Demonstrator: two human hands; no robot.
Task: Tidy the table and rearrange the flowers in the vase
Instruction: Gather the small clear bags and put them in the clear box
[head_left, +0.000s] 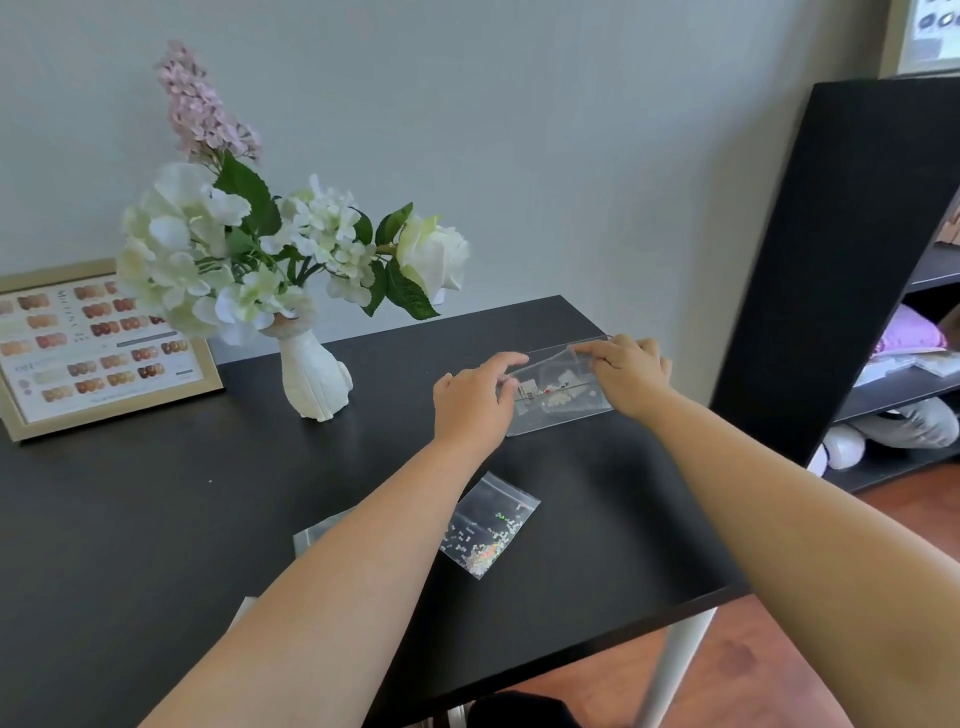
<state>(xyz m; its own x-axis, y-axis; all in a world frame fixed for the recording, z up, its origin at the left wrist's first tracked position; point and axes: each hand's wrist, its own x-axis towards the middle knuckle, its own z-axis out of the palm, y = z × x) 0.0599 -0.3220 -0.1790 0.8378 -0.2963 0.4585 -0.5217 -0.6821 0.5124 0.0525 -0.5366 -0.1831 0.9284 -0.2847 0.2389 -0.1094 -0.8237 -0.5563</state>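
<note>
Clearly the tidying half of the task is in hand, not the flowers: both hands work at a clear plastic tray (558, 397) near the far right edge of the black table (156, 519). The left hand (475, 397) has its fingers curled onto the tray's left end, and the right hand (631, 371) pinches what looks like a clear packet (563, 364) at the tray's top — whether it is going in or coming out I cannot tell. Next, I judge, the loose packets need gathering into the tray, which calls for freeing one hand while the other steadies it. Counted: one tray; two packets lying loose on the table — a glitter-filled zip bag (488, 527) just right of the left forearm and a second packet (317, 535) mostly hidden under it; one white vase (314, 379) standing upright at the back left, well apart from the hands, its flowers (249, 244) untouched; one framed colour chart (98, 345) beside it.
</note>
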